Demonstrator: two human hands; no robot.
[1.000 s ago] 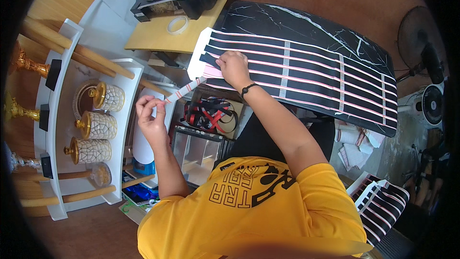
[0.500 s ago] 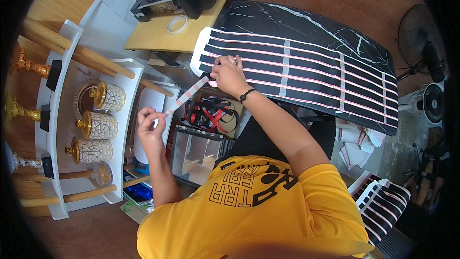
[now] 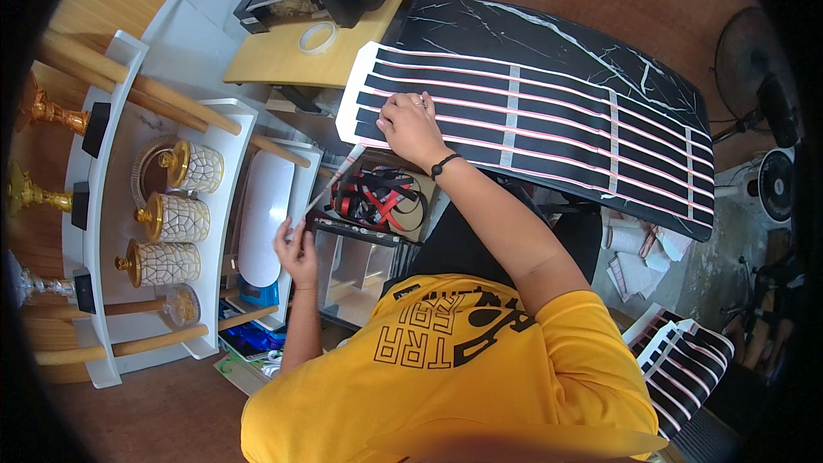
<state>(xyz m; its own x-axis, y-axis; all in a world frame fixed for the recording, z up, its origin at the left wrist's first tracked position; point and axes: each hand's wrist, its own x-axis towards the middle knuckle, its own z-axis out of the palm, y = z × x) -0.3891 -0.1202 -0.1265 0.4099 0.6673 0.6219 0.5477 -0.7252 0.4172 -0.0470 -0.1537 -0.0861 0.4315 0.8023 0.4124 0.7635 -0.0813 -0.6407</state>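
Observation:
Long white-and-red strips (image 3: 480, 96) alternate with black bands across the dark tabletop, joined at a white left end (image 3: 350, 107). Translucent bands of tape cross them. My right hand (image 3: 411, 127) rests on the strips near that end, its fingers curled under; whatever they may grip is hidden. A narrow piece of tape (image 3: 334, 178) with reddish marks slants down from beside the near left corner, turned nearly edge-on. Its lower end meets the fingertips of my left hand (image 3: 297, 255), where the thumb and a finger seem to pinch it, the other fingers bent loosely.
A tape roll (image 3: 318, 38) lies on the wooden side table (image 3: 283, 69). White shelving (image 3: 225, 141) at left holds gold-lidded jars (image 3: 184, 219). Beneath the tabletop sits a box of red and black straps (image 3: 381, 201). Fans (image 3: 771, 184) stand at right; another striped piece (image 3: 686, 369) lies lower right.
My left hand has moved right and slightly down, and the tape has turned from flat-on to nearly edge-on. My right hand has stayed almost in place on the strips.

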